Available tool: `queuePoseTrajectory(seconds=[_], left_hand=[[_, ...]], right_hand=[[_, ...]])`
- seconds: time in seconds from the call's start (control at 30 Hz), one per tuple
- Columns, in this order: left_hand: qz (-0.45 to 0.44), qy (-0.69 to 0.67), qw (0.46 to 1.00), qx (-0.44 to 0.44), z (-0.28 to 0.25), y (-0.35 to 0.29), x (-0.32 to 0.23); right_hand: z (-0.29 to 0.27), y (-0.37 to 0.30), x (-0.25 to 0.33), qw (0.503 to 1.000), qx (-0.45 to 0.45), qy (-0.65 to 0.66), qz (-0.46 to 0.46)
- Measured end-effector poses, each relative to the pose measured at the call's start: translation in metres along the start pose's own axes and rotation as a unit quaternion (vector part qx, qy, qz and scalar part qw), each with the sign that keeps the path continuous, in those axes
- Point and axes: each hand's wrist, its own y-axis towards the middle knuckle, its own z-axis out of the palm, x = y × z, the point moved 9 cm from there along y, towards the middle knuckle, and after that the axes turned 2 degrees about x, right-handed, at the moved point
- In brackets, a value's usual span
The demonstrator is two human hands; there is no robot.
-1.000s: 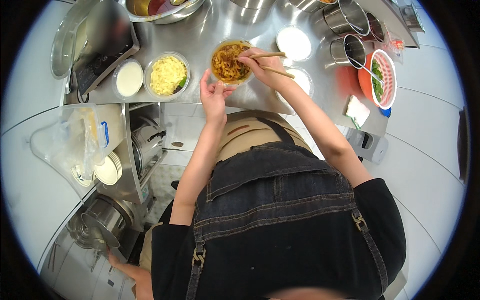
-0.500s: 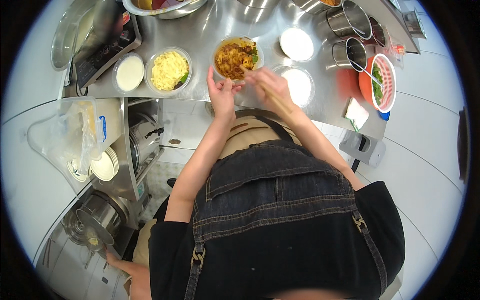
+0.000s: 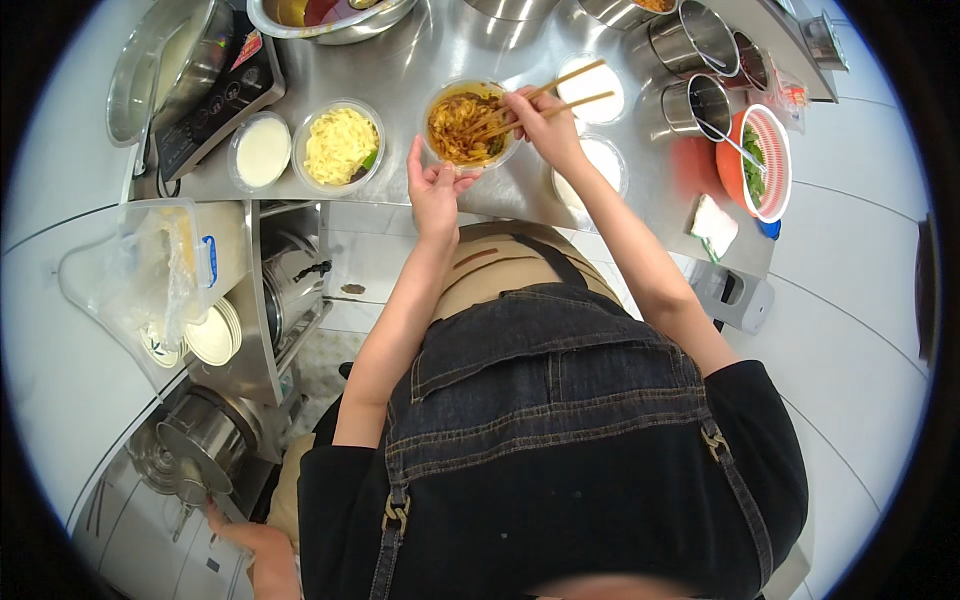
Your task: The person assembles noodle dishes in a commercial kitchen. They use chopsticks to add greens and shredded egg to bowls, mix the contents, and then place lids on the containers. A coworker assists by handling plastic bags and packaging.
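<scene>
Gripping chopsticks [image 3: 586, 102], the right hand [image 3: 543, 128] is seemingly mixing noodles [image 3: 462, 128] in the bowl [image 3: 440, 97] on the counter [image 3: 400, 70], while the left hand [image 3: 437, 200] is cupping its near side, whether clamped being unclear, and the next turn is probably calling for a steady bowl.

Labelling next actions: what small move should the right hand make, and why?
Likely a short lift-and-turn of the sauced noodles with the chopsticks: the right hand grips them with their tips among the noodles, where darker and lighter patches suggest uneven mixing, and the left hand is at the clear bowl's near side, seemingly steadying it.
</scene>
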Motion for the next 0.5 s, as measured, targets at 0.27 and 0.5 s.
queuePoseTrajectory(seconds=[0.27, 0.5], left_hand=[[-0.038, 0.092, 0.994, 0.055, -0.006, 0.01, -0.013], [-0.001, -0.038, 0.998, -0.041, -0.008, 0.012, -0.007]], right_hand=[[0.035, 0.023, 0.094, 0.943, 0.099, -0.222, -0.225], [-0.004, 0.015, 0.059, 0.876, 0.078, -0.425, -0.215]])
